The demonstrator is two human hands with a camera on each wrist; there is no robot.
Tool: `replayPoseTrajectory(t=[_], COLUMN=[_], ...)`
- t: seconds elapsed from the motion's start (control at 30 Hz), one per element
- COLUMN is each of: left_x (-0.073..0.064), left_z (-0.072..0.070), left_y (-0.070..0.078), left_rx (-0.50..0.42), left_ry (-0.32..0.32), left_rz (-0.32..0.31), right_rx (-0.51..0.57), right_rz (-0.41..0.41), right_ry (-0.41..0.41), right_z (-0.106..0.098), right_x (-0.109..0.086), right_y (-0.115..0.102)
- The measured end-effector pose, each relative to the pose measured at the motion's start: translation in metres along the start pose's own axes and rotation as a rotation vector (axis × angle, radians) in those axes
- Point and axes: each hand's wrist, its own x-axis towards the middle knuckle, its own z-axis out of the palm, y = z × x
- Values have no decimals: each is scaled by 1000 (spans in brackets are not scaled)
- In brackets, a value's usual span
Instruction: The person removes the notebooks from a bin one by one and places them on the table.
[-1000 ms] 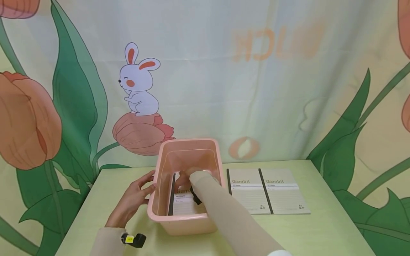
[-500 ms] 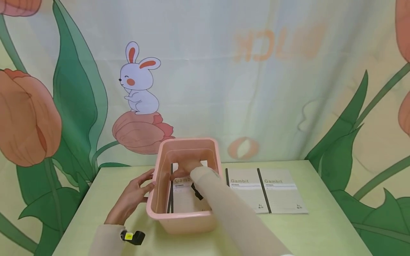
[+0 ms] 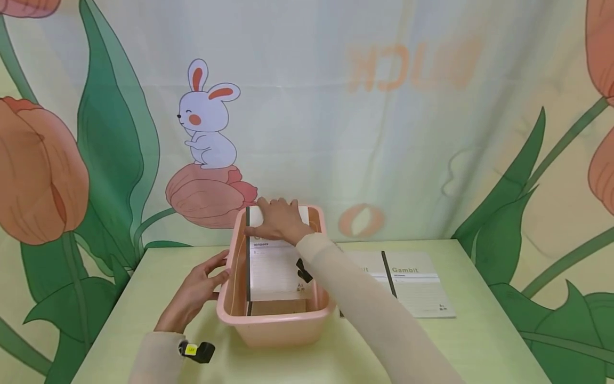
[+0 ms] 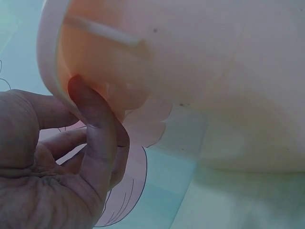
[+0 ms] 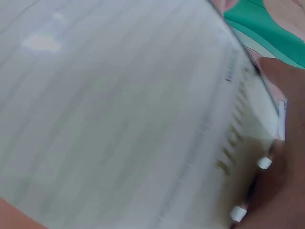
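Observation:
In the head view, a pink plastic bin stands on the table. My left hand holds its left side at the rim; in the left wrist view, thumb and fingers bend at the bin's edge. My right hand grips the upper end of a white Gambit notebook with a dark spine, which is tilted and partly above the bin's inside. Fingers curl over its top edge. Close up, the lined notebook cover fills the right wrist view. Below it, another notebook shows in the bin.
Two more Gambit notebooks lie flat side by side right of the bin; the right one is fully seen, the other partly behind my right sleeve. A curtain with a rabbit and tulips hangs behind the table.
My right hand has come up from inside the bin, bringing the notebook with it toward the far rim. The left hand stays at the bin's left side.

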Motion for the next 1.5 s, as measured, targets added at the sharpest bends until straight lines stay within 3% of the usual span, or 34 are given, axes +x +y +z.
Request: replayPoseTrajectory(t=[0.2, 0.33, 0.5, 0.73, 0.93, 1.07, 1.2, 1.37, 1.5], left_x=[3, 4, 4, 3, 2, 2, 2, 2, 2], left_z=[1, 1, 0, 0, 0, 0, 0, 1, 1], left_y=[-3, -5, -5, -4, -4, -3, -2, -2, -2], left_rx=[-12, -14, -6, 11, 5, 2, -11, -8, 2], left_ry=[-5, 3, 6, 7, 1, 2, 7, 3, 7], left_rz=[3, 1, 9, 16, 16, 22, 30, 31, 15], right_rx=[3, -10, -65, -96, -40, -26, -21, -15, -26], right_rz=[-2, -32, -88, -170, -237, -248, -210, -103, -19], right_ry=[206, 300, 438, 613, 728, 740, 700, 578, 456], right_z=[-19, -34, -63, -106, -129, -136, -132, -110, -80], right_x=[-3, -9, -21, -50, -85, -112, -139, -170, -189], right_y=[6, 6, 3, 1, 22, 48, 80, 121, 145])
